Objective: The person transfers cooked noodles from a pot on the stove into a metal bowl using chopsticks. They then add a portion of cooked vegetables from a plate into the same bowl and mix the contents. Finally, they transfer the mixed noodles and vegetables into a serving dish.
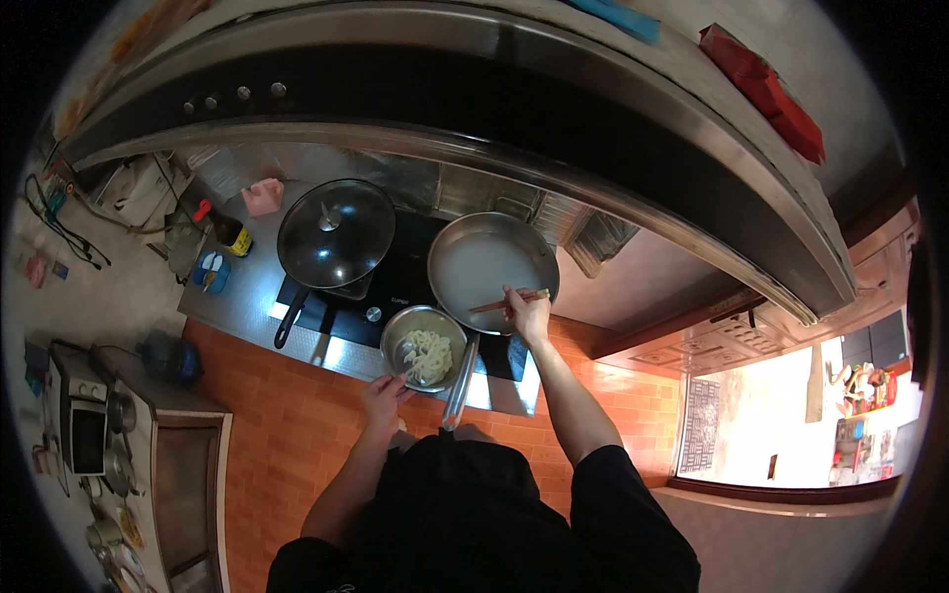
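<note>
My left hand (pixel 383 404) grips the near left rim of a round metal bowl (pixel 410 320). Pale, wide noodles (pixel 428 357) lie heaped in the bowl. In my right hand (pixel 529 317) is a pair of wooden chopsticks (pixel 489 305). Their tips point left over the near part of a stainless steel frying pan (pixel 437 256), and I cannot tell whether they touch the cloudy, whitish liquid (pixel 485 263) in it. The pan stands on the right side of a black cooktop (pixel 400 285). Its long metal handle (pixel 461 385) runs towards me, just right of the bowl.
A lidded wok (pixel 304 237) stands on the left of the cooktop, its black handle (pixel 291 319) jutting towards me. Farther left are a red-capped sauce bottle (pixel 231 233) and a blue container (pixel 211 273). A range hood (pixel 460 81) overhangs the back. A cabinet (pixel 189 422) stands lower left.
</note>
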{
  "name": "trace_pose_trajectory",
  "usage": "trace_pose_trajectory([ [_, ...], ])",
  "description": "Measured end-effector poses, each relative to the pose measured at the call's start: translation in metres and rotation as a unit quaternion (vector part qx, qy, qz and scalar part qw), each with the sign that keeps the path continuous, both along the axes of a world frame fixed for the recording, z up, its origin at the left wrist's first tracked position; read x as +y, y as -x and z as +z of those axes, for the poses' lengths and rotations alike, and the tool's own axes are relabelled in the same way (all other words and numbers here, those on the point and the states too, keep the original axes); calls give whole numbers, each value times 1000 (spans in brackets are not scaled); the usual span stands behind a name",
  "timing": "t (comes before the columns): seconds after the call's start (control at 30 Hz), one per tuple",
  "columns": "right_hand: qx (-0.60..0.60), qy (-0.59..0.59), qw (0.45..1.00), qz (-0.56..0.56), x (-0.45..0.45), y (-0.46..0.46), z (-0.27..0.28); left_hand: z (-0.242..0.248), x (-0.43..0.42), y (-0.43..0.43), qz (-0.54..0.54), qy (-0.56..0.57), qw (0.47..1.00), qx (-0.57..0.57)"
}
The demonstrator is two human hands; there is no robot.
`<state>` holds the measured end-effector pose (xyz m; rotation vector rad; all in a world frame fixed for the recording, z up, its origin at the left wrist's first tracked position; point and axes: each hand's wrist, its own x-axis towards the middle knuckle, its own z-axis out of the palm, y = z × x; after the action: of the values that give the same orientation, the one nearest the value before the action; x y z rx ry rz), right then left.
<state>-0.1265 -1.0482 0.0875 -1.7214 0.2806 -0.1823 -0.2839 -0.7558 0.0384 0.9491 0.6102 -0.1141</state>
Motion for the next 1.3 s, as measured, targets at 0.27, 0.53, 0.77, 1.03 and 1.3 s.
trace_pose_trajectory([
  [0.27, -24, 28, 999, 11, -14, -9, 1, -1, -2, 0, -14, -5, 1000, 6],
  [0.53, -22, 84, 992, 93, -33, -4, -1, -1, -2, 1, -9, -10, 1000, 2],
  [0.77, -18, 58, 992, 107, -21, -1, 4, -1, -1, 1, -14, -11, 1000, -1],
  [1.03, 23, -69, 993, 94, -25, -8, -2, -7, 0, 2, -8, 0, 1000, -3],
  [1.3, 19, -94, 993, 62, -29, -9, 7, -6, 1, 1, -12, -22, 1000, -2],
])
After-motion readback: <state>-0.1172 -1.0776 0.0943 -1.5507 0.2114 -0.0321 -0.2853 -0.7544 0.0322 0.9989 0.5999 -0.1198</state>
